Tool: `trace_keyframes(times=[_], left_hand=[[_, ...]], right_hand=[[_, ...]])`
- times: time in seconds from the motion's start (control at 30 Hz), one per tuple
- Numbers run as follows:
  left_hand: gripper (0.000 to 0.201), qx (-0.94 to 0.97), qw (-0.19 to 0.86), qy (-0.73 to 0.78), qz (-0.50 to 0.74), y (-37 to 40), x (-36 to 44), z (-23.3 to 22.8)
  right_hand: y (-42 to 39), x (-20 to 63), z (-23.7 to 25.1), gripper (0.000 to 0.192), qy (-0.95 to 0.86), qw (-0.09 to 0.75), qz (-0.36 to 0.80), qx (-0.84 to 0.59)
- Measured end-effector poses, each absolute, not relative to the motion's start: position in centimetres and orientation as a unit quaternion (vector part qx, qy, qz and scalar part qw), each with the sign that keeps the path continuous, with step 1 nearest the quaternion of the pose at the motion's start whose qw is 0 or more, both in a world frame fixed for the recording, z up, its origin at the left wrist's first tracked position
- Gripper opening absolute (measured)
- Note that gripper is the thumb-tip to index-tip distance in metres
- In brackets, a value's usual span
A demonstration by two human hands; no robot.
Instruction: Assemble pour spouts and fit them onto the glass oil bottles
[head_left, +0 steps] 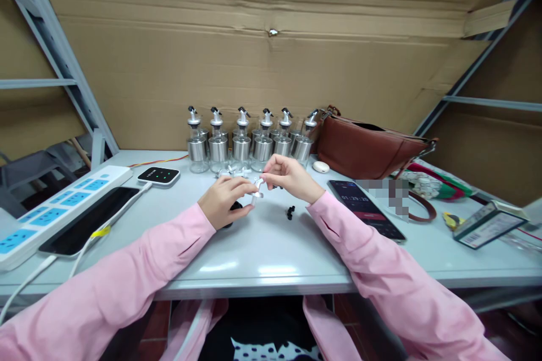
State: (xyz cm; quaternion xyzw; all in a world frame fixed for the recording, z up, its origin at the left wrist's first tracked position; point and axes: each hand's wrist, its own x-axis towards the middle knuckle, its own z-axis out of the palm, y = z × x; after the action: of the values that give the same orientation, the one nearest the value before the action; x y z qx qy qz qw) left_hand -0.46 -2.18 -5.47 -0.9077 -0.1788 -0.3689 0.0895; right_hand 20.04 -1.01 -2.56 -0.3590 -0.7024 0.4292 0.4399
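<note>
Above the middle of the table, my left hand [226,198] is closed on a pale, silvery pour spout [257,195]. My right hand [292,177] pinches at the spout's upper end; whether a separate small part sits between those fingertips is too small to tell. Black parts [231,220] lie partly hidden under my left hand. Small black pieces [290,212] rest on the table below my right hand. Behind my hands lies a group of loose white spout parts [235,172]. Several glass bottles with metal sleeves [241,149] stand beyond, the front ones topped with spouts and black flip caps.
To the left are a power strip [46,211], a dark phone [91,220] and a small black device [158,175] with a white cable. Rightward lie a phone with a timer [366,211], a white round case [320,167], a brown bag [368,143] and a small box [489,224].
</note>
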Motion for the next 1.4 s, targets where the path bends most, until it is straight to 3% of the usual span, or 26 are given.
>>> trace_keyframes(times=[1.4], left_hand=[[0.021,-0.902,0.080,-0.196,-0.376,-1.75,-0.76,-6.15]], right_hand=[[-1.44,20.11,-2.09,0.025,-0.693,0.439,0.462,-0.338]])
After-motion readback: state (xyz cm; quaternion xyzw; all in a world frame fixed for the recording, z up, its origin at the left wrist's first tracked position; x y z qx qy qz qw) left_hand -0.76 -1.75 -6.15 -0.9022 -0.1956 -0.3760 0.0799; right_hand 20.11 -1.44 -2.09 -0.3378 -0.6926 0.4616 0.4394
